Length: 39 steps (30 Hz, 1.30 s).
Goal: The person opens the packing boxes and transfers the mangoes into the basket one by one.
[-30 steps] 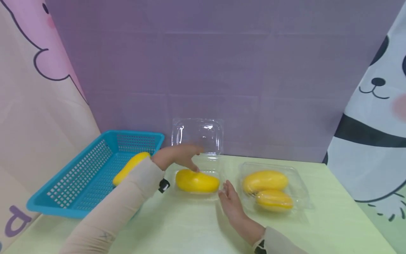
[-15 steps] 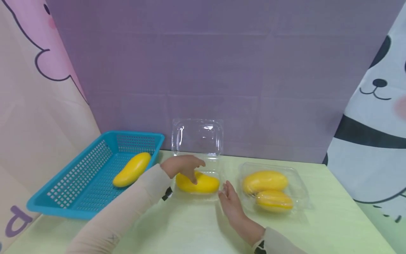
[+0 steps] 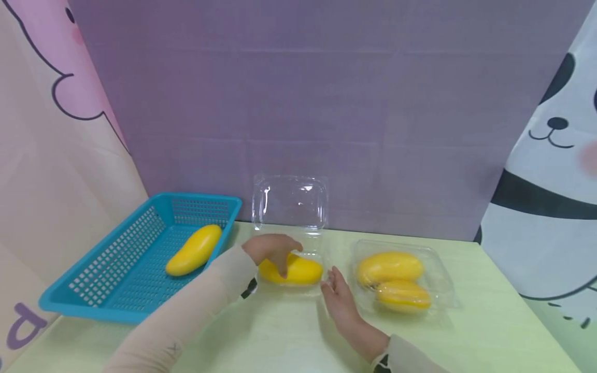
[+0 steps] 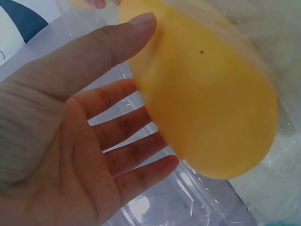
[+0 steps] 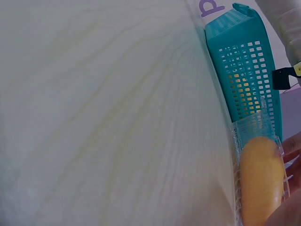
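A yellow mango (image 3: 305, 270) (image 4: 211, 108) lies in the base of an open clear plastic clamshell box (image 3: 290, 202), whose lid stands up behind. My left hand (image 3: 274, 249) reaches over it from above. In the left wrist view the thumb (image 4: 134, 30) lies on one side of the mango and the fingers (image 4: 141, 181) on the other, gripping it. My right hand (image 3: 344, 308) is held beside the box's right wall, its fingers extended and fingertips right at the edge. The right wrist view shows the mango (image 5: 261, 183) in the box from the side.
At left a blue perforated basket (image 3: 144, 277) holds another mango (image 3: 196, 251). To the right stands a second clear box (image 3: 440, 269) with two mangoes (image 3: 391, 267) inside, under its lid. A purple curtain (image 3: 317, 103) rises behind the pale green table (image 3: 489, 311).
My left hand has come down and slightly right onto the mango in the open box, uncovering the mango in the basket. The right hand has stayed in place.
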Available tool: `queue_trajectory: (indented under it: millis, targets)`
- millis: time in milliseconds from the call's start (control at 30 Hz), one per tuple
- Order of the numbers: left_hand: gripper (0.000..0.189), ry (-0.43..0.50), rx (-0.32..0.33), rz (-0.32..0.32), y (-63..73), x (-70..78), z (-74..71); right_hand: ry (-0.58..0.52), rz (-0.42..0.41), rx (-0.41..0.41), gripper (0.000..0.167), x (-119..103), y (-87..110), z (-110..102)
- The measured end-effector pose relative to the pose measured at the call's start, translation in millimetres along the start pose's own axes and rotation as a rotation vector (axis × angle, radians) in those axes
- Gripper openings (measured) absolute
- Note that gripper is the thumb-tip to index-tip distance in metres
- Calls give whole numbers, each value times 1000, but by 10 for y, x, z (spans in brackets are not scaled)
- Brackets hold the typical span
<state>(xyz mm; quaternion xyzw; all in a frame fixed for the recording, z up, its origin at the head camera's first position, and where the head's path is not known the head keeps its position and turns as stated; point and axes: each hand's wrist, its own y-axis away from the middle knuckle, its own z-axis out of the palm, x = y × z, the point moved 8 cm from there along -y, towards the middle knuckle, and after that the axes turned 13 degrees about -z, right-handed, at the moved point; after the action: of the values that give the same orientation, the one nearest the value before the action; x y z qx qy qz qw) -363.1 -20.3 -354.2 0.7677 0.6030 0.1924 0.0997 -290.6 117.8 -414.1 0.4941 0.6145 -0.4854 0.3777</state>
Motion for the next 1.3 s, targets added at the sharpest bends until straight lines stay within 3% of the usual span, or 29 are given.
queue_trajectory:
  millis: [233, 633, 767, 1033, 1300]
  targets:
    - [75, 72, -36, -38, 14, -54, 50, 0, 12, -2, 58, -10, 14, 1]
    - [77, 33, -60, -77, -39, -92, 162, 16, 15, 1, 58, 1, 20, -12]
    - [76, 8, -61, -63, -54, -83, 181, 16, 20, 6, 59, 14, 31, -11]
    - [68, -19, -66, -42, -69, -72, 156, 2, -3, 8, 59, -17, 30, -6]
    - [61, 12, -75, -80, -71, -111, 130, -10, -6, 10, 59, -30, 23, 6]
